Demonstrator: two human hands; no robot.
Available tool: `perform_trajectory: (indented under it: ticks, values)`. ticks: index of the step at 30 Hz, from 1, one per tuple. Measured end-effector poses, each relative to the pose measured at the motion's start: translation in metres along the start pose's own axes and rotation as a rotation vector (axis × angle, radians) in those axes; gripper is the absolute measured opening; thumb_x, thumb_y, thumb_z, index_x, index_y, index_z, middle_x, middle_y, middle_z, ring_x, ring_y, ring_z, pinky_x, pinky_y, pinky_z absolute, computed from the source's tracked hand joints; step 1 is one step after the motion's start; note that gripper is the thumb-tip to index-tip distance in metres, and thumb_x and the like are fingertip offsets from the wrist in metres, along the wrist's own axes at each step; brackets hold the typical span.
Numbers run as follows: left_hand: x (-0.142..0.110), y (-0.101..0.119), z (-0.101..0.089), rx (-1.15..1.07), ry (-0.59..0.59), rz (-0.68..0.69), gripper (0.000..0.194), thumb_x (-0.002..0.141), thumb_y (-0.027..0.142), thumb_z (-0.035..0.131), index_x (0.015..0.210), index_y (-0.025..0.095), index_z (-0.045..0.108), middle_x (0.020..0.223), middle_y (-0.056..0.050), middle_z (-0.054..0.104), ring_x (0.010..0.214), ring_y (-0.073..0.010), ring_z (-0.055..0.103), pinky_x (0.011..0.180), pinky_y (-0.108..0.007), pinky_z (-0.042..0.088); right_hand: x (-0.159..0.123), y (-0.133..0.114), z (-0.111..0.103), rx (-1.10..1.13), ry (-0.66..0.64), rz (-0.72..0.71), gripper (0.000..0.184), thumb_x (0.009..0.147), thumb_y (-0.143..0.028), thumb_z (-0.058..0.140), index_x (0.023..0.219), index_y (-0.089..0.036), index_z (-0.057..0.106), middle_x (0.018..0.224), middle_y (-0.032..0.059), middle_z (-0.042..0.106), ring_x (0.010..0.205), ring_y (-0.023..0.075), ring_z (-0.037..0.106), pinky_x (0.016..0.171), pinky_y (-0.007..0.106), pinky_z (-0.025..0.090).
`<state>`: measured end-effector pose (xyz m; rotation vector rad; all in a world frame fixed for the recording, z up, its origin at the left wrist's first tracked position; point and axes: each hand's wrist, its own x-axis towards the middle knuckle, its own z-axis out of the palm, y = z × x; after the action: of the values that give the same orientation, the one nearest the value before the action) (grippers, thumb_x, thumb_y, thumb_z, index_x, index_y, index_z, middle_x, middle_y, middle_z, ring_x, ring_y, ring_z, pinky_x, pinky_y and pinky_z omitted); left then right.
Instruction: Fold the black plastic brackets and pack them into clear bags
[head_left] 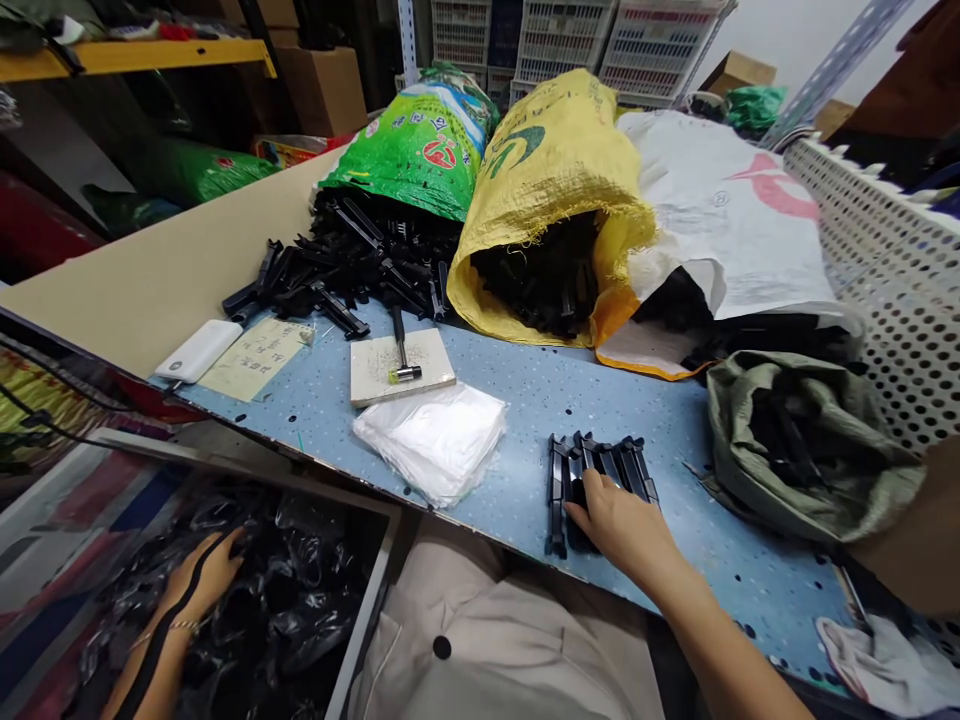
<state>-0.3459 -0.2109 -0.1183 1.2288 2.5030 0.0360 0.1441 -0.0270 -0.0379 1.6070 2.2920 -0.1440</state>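
Note:
My right hand (619,525) rests on a row of long black plastic parts (600,470) lying side by side on the blue table (525,410). Its fingers are spread flat over them. My left hand (206,575) reaches down into a bin (371,590) at the lower left that is filled with black parts wrapped in clear plastic bags (292,600). Its fingers lie stretched on the bags, and I cannot see whether they hold one.
A stack of clear bags (435,435), a small hammer (401,350) on a white block (375,375), a power bank (199,350) and a note (259,355) lie on the table. Green (420,140), yellow (555,170), white (712,220) and olive (810,440) sacks hold more black parts.

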Motion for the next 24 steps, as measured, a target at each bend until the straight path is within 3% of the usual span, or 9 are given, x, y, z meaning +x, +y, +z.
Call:
perform_trajectory:
  ticks: [2, 4, 7, 10, 13, 15, 17, 21, 24]
  values:
    - [0.011, 0.018, 0.005, -0.029, -0.005, -0.068, 0.020, 0.062, 0.021, 0.054, 0.076, 0.017, 0.068, 0.083, -0.010, 0.074, 0.089, -0.0316, 0.069, 0.079, -0.036, 0.053, -0.005, -0.003, 0.005, 0.016, 0.009, -0.018, 0.020, 0.090, -0.034, 0.048, 0.098, -0.015, 0.051, 0.098, 0.0149, 0.067, 0.081, 0.0288, 0.069, 0.055, 0.028, 0.042]
    - [0.010, 0.058, -0.001, -0.187, -0.052, 0.011, 0.018, 0.070, 0.027, 0.052, 0.078, 0.018, 0.066, 0.081, -0.008, 0.073, 0.085, -0.0274, 0.069, 0.077, -0.033, 0.053, -0.009, -0.008, 0.009, 0.039, -0.004, -0.030, 0.022, 0.089, -0.031, 0.048, 0.103, -0.014, 0.050, 0.098, 0.0154, 0.067, 0.080, 0.0285, 0.069, 0.056, 0.028, 0.041]
    - [-0.009, 0.148, -0.013, -0.436, -0.044, 0.285, 0.023, 0.081, 0.037, 0.048, 0.081, 0.020, 0.064, 0.075, -0.003, 0.070, 0.075, -0.0211, 0.066, 0.072, -0.029, 0.051, -0.010, -0.016, 0.015, 0.080, -0.012, -0.049, 0.035, 0.088, -0.025, 0.046, 0.120, -0.011, 0.044, 0.101, 0.0173, 0.067, 0.081, 0.0281, 0.069, 0.058, 0.029, 0.042]
    - [-0.025, 0.244, -0.008, -0.584, 0.067, 0.602, 0.020, 0.084, 0.030, 0.049, 0.086, 0.019, 0.066, 0.091, -0.007, 0.068, 0.088, -0.0206, 0.062, 0.084, -0.032, 0.047, -0.004, -0.020, 0.022, 0.135, -0.005, -0.029, 0.047, 0.087, -0.021, 0.046, 0.131, -0.009, 0.038, 0.106, 0.0196, 0.066, 0.085, 0.0287, 0.069, 0.064, 0.031, 0.044]
    - [-0.021, 0.303, 0.010, -0.712, 0.073, 0.562, 0.006, 0.075, 0.022, 0.062, 0.078, 0.017, 0.065, 0.096, -0.012, 0.064, 0.099, -0.0256, 0.056, 0.088, -0.037, 0.044, 0.001, -0.015, 0.026, 0.267, 0.008, -0.019, 0.045, 0.086, -0.021, 0.047, 0.129, -0.008, 0.045, 0.109, 0.0204, 0.066, 0.093, 0.0300, 0.067, 0.073, 0.035, 0.046]
    - [-0.008, 0.315, 0.017, -0.788, 0.026, 0.495, 0.010, 0.072, 0.016, 0.063, 0.063, 0.018, 0.060, 0.084, -0.009, 0.061, 0.091, -0.0238, 0.056, 0.081, -0.035, 0.044, 0.001, -0.008, 0.028, 0.434, 0.020, -0.021, 0.043, 0.086, -0.025, 0.048, 0.126, -0.011, 0.050, 0.111, 0.0183, 0.066, 0.099, 0.0291, 0.064, 0.079, 0.036, 0.046]
    - [0.009, 0.311, 0.018, -0.847, -0.020, 0.464, 0.019, 0.069, 0.017, 0.066, 0.054, 0.018, 0.053, 0.071, -0.004, 0.057, 0.077, -0.0192, 0.056, 0.072, -0.031, 0.043, 0.000, -0.002, 0.030, 0.674, 0.008, -0.016, 0.043, 0.085, -0.032, 0.051, 0.124, -0.015, 0.054, 0.107, 0.0134, 0.067, 0.095, 0.0264, 0.064, 0.079, 0.035, 0.046]
    - [0.032, 0.289, 0.006, -1.039, -0.174, 0.405, 0.030, 0.060, 0.032, 0.074, 0.056, 0.018, 0.048, 0.058, 0.004, 0.049, 0.055, -0.0104, 0.047, 0.055, -0.023, 0.037, 0.000, -0.008, 0.027, 1.359, -0.104, -0.026, 0.045, 0.080, -0.043, 0.058, 0.117, -0.017, 0.059, 0.086, 0.0043, 0.067, 0.074, 0.0177, 0.062, 0.066, 0.029, 0.048]
    - [0.033, 0.282, -0.001, -1.192, -0.290, 0.377, 0.042, 0.054, 0.041, 0.077, 0.057, 0.018, 0.042, 0.057, 0.007, 0.045, 0.048, -0.0059, 0.040, 0.049, -0.020, 0.031, 0.013, -0.028, 0.012, 1.819, -0.250, -0.072, 0.036, 0.078, -0.040, 0.066, 0.105, -0.017, 0.065, 0.080, 0.0020, 0.066, 0.065, 0.0122, 0.059, 0.059, 0.024, 0.048]
